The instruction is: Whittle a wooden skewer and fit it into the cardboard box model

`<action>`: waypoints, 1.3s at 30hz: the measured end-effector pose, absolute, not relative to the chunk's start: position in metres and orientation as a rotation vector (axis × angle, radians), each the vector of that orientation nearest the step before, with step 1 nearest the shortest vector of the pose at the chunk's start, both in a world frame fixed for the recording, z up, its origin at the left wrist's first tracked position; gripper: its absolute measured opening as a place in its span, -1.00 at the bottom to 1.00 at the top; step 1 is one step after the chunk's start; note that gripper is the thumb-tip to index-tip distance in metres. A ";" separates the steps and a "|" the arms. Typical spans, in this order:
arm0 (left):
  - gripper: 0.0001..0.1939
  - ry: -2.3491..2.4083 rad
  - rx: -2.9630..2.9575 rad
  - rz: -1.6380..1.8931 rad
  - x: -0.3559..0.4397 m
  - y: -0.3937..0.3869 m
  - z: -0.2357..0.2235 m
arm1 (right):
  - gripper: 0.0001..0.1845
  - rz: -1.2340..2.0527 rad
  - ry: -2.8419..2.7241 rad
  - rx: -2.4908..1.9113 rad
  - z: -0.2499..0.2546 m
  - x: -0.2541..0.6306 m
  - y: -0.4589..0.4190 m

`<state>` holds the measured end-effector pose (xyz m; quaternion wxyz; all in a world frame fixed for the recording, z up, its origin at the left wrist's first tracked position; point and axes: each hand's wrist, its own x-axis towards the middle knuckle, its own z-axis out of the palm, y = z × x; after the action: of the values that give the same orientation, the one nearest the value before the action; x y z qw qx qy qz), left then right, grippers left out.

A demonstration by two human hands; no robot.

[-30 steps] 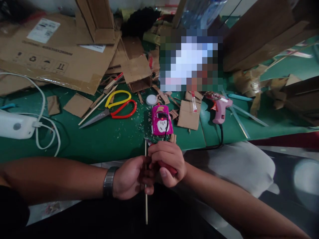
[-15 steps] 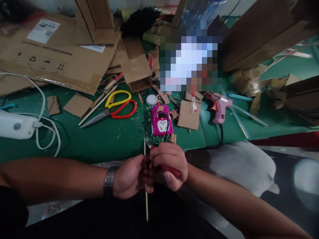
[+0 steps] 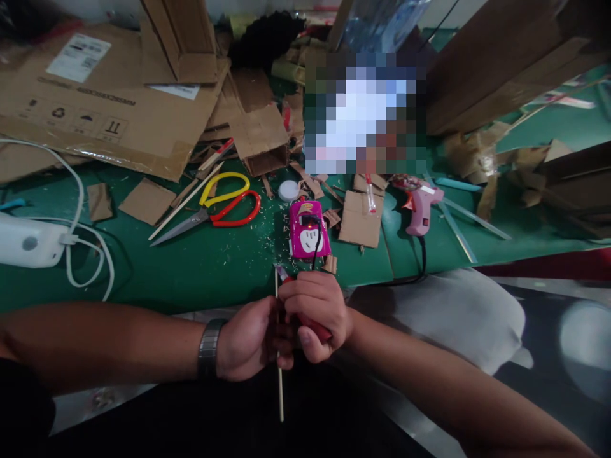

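Upright between the fingers of my left hand (image 3: 245, 340) is a thin wooden stick (image 3: 280, 397), its lower end hanging over my dark clothing. My right hand (image 3: 315, 315) is wrapped round a red-handled cutting tool (image 3: 316, 327). The tool's short metal tip (image 3: 280, 273) lies against or just beside the upper end of the stick; whether it is a knife or cutters I cannot make out. My two hands are close together at the table's front edge. Behind them stands a pink toy-car-shaped power socket (image 3: 309, 232) with a black cord, and pale shavings (image 3: 267, 242) are scattered beside it.
Scissors (image 3: 207, 216) with yellow and red handles lie left on the green table (image 3: 181, 273). A pink glue gun (image 3: 420, 207) and clear glue sticks (image 3: 458, 229) are at right. Cardboard pieces (image 3: 360, 219), a round white cap (image 3: 289, 191) and a white power strip (image 3: 31, 240) are around.
My right hand with the red-handled tool has shifted slightly left, towards the stick. My left hand and the stick have barely moved.
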<state>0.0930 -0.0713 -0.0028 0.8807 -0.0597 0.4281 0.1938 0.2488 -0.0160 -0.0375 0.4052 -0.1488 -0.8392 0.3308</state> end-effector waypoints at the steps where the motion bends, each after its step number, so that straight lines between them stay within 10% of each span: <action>1: -0.74 0.892 -0.119 0.403 0.093 -0.072 -0.003 | -0.80 0.829 -2.132 -0.384 -0.038 0.249 -0.016; 39: -0.78 0.864 0.039 0.481 0.097 -0.076 -0.004 | -0.75 0.757 -2.181 -0.364 -0.041 0.251 -0.017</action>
<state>0.0974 -0.0761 -0.0041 0.8801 0.0190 0.4144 0.2307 0.2510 -0.0168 -0.0409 0.3916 -0.1433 -0.8586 0.2981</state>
